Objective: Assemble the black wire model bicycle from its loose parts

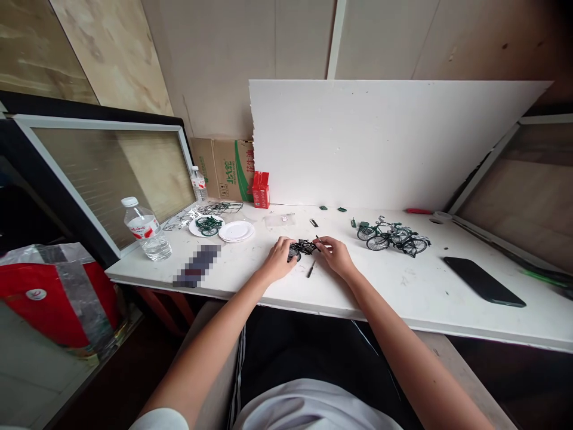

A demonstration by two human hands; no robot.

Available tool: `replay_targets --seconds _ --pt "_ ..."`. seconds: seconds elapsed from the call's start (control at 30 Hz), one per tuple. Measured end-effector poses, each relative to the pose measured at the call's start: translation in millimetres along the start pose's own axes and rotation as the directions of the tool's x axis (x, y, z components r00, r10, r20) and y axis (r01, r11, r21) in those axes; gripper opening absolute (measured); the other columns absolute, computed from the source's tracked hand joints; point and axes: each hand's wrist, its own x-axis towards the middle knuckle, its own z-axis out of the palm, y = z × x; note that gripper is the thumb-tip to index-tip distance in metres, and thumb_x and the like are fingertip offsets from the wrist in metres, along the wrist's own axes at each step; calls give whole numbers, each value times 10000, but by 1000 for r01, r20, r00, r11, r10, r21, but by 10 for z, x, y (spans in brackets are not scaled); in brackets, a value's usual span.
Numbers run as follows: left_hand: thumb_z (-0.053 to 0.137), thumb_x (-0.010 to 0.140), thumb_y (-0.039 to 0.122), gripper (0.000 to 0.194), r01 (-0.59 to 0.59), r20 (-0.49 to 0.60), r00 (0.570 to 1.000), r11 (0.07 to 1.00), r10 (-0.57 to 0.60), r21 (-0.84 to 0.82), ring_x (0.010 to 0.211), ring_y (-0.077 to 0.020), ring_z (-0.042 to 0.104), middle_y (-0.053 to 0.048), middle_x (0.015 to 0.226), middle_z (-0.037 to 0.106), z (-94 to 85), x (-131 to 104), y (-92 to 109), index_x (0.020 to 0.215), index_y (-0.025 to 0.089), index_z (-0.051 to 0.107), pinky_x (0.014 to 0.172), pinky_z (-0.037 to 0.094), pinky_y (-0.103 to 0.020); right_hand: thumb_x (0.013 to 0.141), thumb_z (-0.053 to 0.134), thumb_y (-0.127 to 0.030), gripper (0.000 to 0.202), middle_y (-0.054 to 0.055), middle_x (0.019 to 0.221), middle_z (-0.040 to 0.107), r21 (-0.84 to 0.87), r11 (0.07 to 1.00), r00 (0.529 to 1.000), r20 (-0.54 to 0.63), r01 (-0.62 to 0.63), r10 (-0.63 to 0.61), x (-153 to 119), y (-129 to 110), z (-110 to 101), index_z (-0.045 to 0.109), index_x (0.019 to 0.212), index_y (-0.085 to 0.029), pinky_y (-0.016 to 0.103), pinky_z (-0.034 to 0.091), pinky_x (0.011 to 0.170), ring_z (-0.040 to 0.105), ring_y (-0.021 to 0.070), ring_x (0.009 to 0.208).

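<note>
while a tall white foam board leans against the wall behind it, the long white tabletop carries everything else. a flat black phone lies well to the right of the hands, and a clear plastic water bottle with a red label stands far left. two finished green and black model bicycles stand side by side, right of the hands. the left hand and right hand both close their fingers on a small black model bicycle frame, held just above the table near its front edge, its long axis running left to right; which end is its front i cannot tell. a thin dark screwdriver lies between the hands.
</note>
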Motion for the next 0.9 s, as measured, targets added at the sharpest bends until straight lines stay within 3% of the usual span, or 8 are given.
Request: replay_targets --seconds 0.23,0.5,0.7,0.9 --pt "603 982 213 407 19 25 999 997 -21 79 1349 -322 605 -152 1399 566 20 -16 -3 1385 227 550 1163 502 -528 931 676 -508 349 133 1161 822 86 996 998 -48 -30 34 23 48 -27 779 1030 -190 449 589 964 760 283 1009" --pt "623 1008 290 231 41 32 998 987 -47 158 1274 -326 657 -137 1342 605 -10 -6 31 1218 215 684 1137 518 -530 855 765 -516 357 121 1102 832 195 980 999 -3 -48 49 17 72 -32 797 997 -190 439 592 965 763 288 1012" --pt "666 1005 304 168 0 5 1000 992 -1 130 1224 -302 676 -126 1312 612 -37 -5 60 1146 225 712 1103 541 -495 898 718 -538 356 130 1134 830 220 975 998 -47 -19 30 32 46 -43 787 984 -200 467 589 1009 761 309 1086" --pt "681 998 276 78 -4 2 1000 996 4 90 1191 -283 684 -103 1249 640 -40 14 61 1054 229 709 1098 528 -467 923 699 -528 372 131 1155 821 221 975 1000 -8 -3 5 20 17 -46 787 1039 -185 459 570 1024 745 297 1088"
